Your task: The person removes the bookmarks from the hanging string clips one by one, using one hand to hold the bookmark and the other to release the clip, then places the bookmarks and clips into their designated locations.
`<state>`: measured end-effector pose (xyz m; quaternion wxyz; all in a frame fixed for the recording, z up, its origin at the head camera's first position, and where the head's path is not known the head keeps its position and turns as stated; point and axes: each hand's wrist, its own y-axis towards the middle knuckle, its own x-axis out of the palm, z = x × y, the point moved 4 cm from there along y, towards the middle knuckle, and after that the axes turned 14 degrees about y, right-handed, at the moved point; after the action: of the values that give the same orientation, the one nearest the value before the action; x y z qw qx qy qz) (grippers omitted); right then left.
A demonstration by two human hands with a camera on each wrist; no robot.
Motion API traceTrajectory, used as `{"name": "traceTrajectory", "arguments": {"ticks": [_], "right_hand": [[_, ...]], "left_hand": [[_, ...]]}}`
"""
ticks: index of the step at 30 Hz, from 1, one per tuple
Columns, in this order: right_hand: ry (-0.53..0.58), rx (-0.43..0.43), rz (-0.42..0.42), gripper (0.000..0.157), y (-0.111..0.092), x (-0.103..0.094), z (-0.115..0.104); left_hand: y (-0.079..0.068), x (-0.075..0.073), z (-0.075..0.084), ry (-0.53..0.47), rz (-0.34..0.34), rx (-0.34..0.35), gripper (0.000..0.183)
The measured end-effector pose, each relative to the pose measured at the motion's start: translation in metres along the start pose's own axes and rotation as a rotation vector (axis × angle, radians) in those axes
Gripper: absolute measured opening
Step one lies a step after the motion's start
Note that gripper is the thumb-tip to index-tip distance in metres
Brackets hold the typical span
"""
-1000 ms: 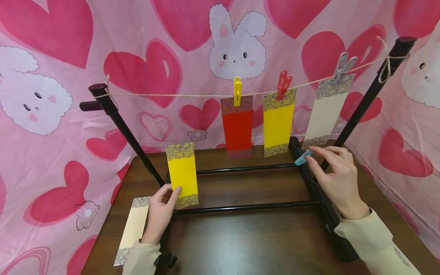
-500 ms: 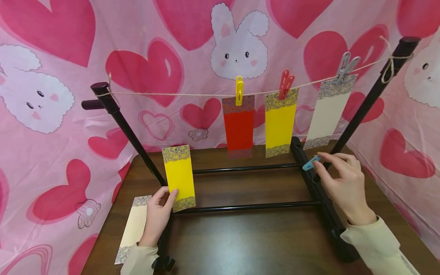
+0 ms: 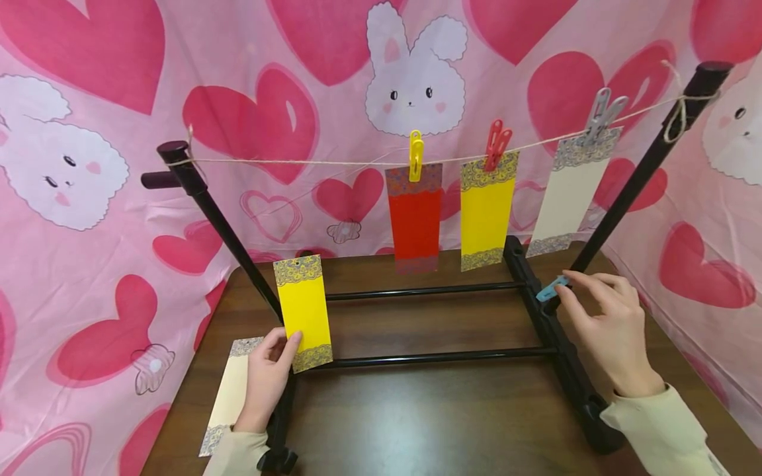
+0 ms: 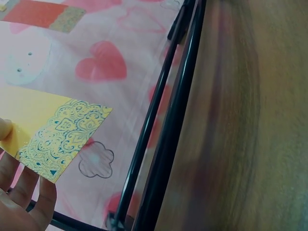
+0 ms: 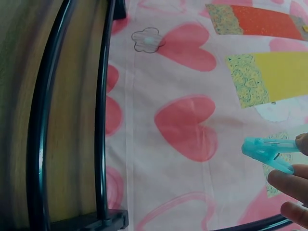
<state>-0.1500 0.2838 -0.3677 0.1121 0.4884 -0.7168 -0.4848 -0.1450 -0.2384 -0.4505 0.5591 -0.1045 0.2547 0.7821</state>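
My left hand (image 3: 266, 378) pinches the lower left edge of a yellow card (image 3: 305, 307) with patterned ends and a small hole at the top. It holds the card upright in front of the rack's left side. In the left wrist view the card's patterned end (image 4: 65, 137) juts past my fingers. Near the right post, my right hand (image 3: 613, 334) pinches a light blue clothespin (image 3: 551, 289) between thumb and fingertips. The right wrist view shows that clothespin (image 5: 267, 150) by its handles, with nothing in its closed tip.
A string (image 3: 286, 160) spans two black posts. From it hang a red card (image 3: 415, 225) on a yellow clothespin, a yellow card (image 3: 487, 211) on a red one and a cream card (image 3: 568, 198) on a grey one. Another cream card (image 3: 226, 396) lies at left on the wooden table (image 3: 417, 423).
My left hand has drifted left and slightly down with the yellow card. The right hand has moved right and down, carrying the blue clothespin. The hanging cards stay pinned in place.
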Motion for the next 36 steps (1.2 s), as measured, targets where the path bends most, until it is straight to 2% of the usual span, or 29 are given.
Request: {"name": "traceTrajectory", "arguments": {"ticks": [6,13,30,36], "right_hand": [[-0.022,0.026,-0.038,0.033,-0.003,-0.004,0.004],[-0.023,0.011,0.025,0.029,-0.009,-0.006,0.009],[-0.053,0.046,0.037,0.028,-0.020,-0.014,0.022],[-0.067,0.069,0.044,0.029,-0.025,-0.018,0.027]], "left_hand": [[-0.002,-0.004,-0.003,-0.006,0.008,-0.009,0.012],[-0.006,-0.009,-0.009,0.002,0.040,-0.012,0.010],[-0.015,-0.023,-0.020,0.044,0.073,-0.100,0.014],[-0.017,-0.027,-0.022,0.013,0.090,-0.116,0.014]]}}
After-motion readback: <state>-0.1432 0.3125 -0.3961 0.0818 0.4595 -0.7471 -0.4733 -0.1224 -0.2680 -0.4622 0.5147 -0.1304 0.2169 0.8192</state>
